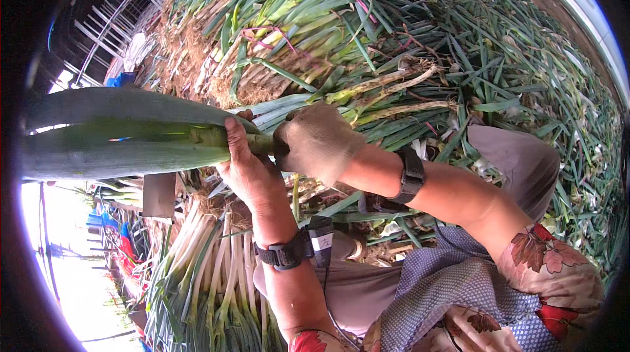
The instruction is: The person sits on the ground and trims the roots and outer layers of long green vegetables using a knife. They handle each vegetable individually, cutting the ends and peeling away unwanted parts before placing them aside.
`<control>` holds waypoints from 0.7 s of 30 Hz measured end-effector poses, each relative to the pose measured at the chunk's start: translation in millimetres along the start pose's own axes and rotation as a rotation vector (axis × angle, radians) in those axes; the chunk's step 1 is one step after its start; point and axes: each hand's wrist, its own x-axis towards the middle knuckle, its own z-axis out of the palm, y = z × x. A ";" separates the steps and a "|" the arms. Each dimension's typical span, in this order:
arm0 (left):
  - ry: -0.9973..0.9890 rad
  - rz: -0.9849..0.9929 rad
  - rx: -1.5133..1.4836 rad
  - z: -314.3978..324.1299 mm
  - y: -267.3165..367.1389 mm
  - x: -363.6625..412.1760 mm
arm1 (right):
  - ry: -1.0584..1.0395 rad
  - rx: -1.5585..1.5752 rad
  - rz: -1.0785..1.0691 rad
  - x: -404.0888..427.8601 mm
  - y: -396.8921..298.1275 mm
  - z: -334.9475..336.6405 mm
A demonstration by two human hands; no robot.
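Note:
Broad green leaves of a large green onion stretch from the picture's left side toward my hands, very near the camera. My bare left hand is wrapped around it where the leaves narrow to the stalk, thumb on top. Just to the right, my right hand, in a tan knit glove and slightly blurred, is closed around the lower stalk. The gloved fingers hide the stalk's end. A pale-stemmed row of green onions lies below my left hand, beside my leg.
A big heap of green onions, some bundled with pink ties, rises beyond my hands. Loose leaves cover the ground at right. My bent knee is close by. A metal rack and a parked car stand farther off.

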 end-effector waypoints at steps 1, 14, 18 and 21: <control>0.003 -0.016 0.002 -1.7 -2.4 1.1 | -0.014 -0.024 -0.005 0.3 -0.5 0.7; 0.135 0.063 -0.007 -25.5 41.2 13.8 | 0.045 -0.148 0.453 -59.0 143.4 45.5; 0.056 0.081 -0.101 -13.4 49.3 14.7 | -0.400 -0.504 0.833 -133.4 266.5 46.5; 0.047 0.072 -0.135 -31.3 49.1 16.6 | -0.230 -0.266 0.664 -107.8 184.2 20.8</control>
